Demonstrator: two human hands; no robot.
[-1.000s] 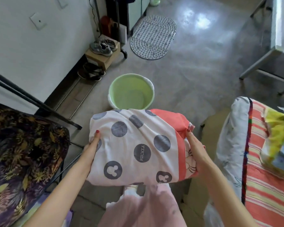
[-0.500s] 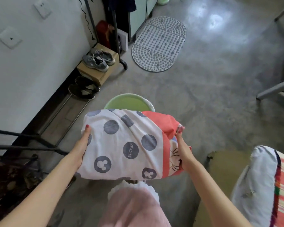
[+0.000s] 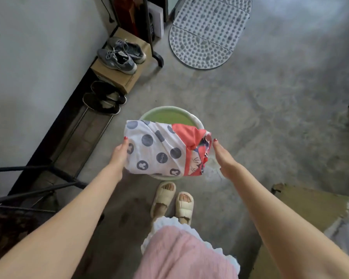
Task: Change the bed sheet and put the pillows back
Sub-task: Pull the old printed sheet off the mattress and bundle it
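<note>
The concrete floor (image 3: 260, 121) fills most of the view, with a pale wall running along the nine-to-eleven o'clock side. At one o'clock lies a dotted oval mat (image 3: 208, 31). At eleven o'clock a cardboard box (image 3: 121, 75) carries grey sneakers (image 3: 119, 55), and dark slippers (image 3: 103, 99) sit on the floor just below it.

Near the centre stands a green basin (image 3: 169, 115), its rim showing at twelve o'clock above the bundled bed sheet (image 3: 159, 150), white with grey dots and a coral band. The sheet sits over the basin mouth, overhanging the near rim toward six o'clock.

The left hand (image 3: 119, 154) presses flat against the bundle's nine o'clock side, fingers straight. The right hand (image 3: 222, 156) is open with straight fingers just beside the three o'clock edge; whether it touches cloth I cannot tell.

Risk, as I judge it: with only one flat palm steadying it, the bundle may slide off the near rim onto the floor, or loose folds may spill out as it drops in.
</note>
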